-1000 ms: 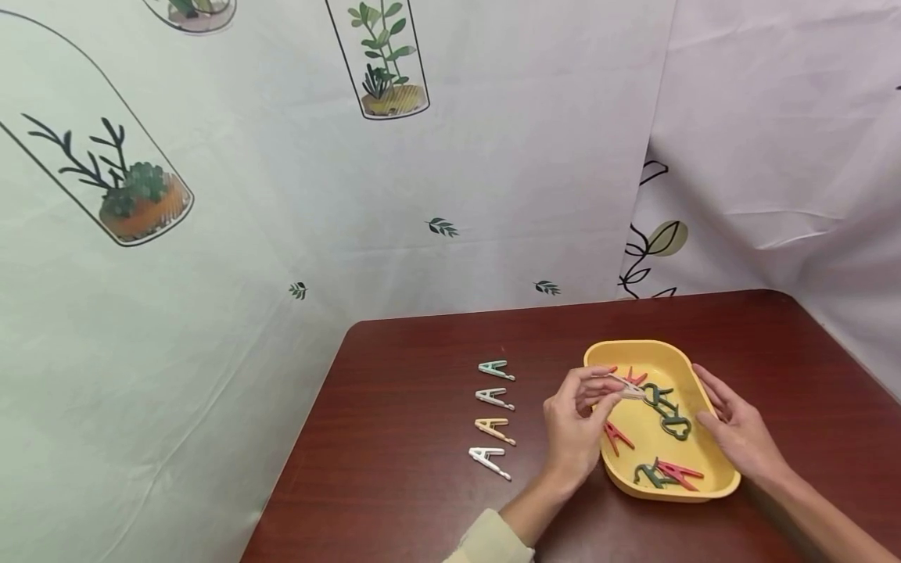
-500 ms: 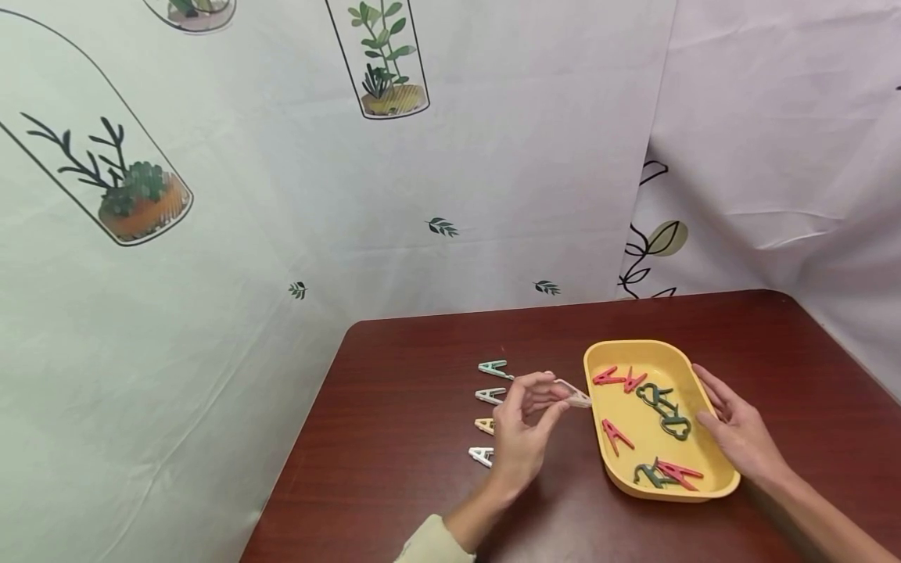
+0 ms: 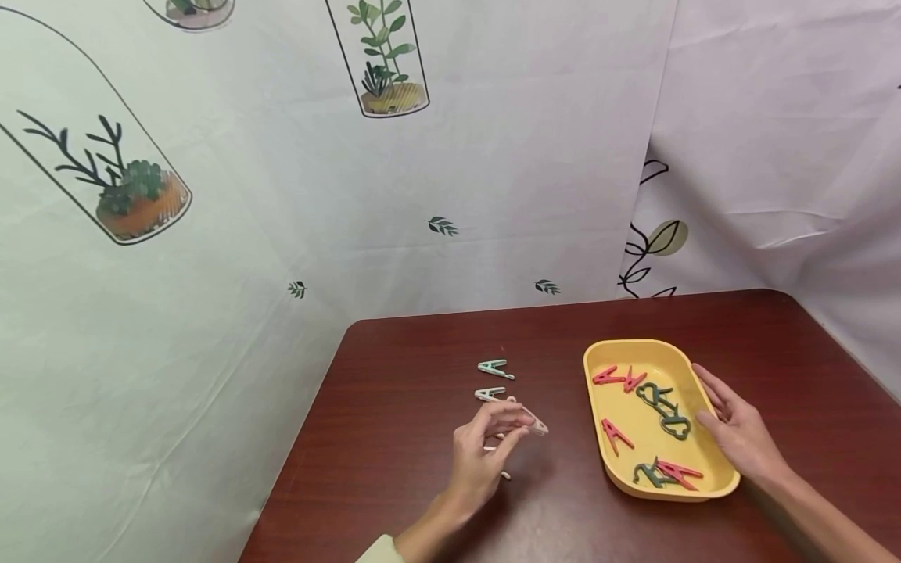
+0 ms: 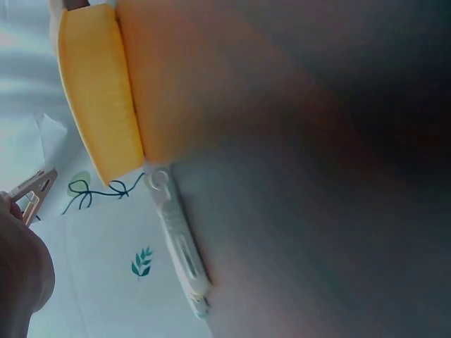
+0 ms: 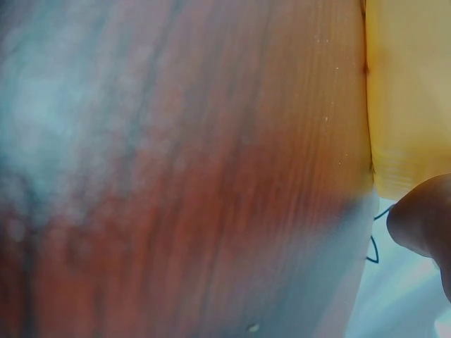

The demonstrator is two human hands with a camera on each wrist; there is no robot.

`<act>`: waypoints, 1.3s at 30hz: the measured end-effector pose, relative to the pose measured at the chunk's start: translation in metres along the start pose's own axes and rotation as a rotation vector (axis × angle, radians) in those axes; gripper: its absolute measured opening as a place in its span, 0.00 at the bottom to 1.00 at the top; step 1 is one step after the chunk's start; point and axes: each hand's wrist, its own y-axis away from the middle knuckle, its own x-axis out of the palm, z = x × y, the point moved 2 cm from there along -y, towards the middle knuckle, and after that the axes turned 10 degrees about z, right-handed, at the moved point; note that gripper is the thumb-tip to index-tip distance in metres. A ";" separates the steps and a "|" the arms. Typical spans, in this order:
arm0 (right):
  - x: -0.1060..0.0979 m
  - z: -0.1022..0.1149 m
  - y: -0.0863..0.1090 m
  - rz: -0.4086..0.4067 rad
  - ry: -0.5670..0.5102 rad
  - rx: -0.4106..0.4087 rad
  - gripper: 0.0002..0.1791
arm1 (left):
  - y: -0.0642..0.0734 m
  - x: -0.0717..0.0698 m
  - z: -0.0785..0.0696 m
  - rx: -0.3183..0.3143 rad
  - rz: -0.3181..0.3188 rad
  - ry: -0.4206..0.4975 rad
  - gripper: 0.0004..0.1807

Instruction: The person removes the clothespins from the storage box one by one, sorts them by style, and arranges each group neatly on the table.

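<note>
1. A pale pinkish-white plastic clothes peg (image 3: 537, 424) is pinched between the thumb and fingertips of the left hand (image 3: 482, 457) – the grip is nearly closed, with only the peg's thickness between them.
2. The peg is held above the dark red-brown wooden table (image 3: 394, 414), left of the yellow rounded-rectangular plastic tub (image 3: 644, 434) and well apart from it.
3. The tub's right side is held by the right hand (image 3: 735, 430), its thumb laid over the rim and its fingers along the outside.
4. Inside the tub, four red plastic pegs (image 3: 616, 435) and several dark green shaped clips (image 3: 676, 426) are seen.
5. Beyond the left hand, a mint-green peg (image 3: 496, 367) and a whitish peg (image 3: 490, 393) are laid out; further peg ends are partly hidden behind it.
</note>
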 end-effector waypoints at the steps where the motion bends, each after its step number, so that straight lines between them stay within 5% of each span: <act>1: 0.000 0.000 0.000 0.000 -0.002 0.001 0.38 | 0.003 -0.002 0.000 -0.004 0.007 0.008 0.21; 17: 0.001 -0.001 0.000 0.005 -0.009 0.003 0.38 | 0.039 -0.030 0.004 -0.096 0.053 0.095 0.21; 25: 0.001 0.001 -0.001 0.002 -0.002 0.007 0.38 | 0.046 -0.039 0.000 -0.112 0.100 0.092 0.19; 39: -0.001 0.000 -0.001 0.006 -0.017 0.008 0.38 | 0.058 -0.048 -0.004 -0.196 0.140 0.220 0.18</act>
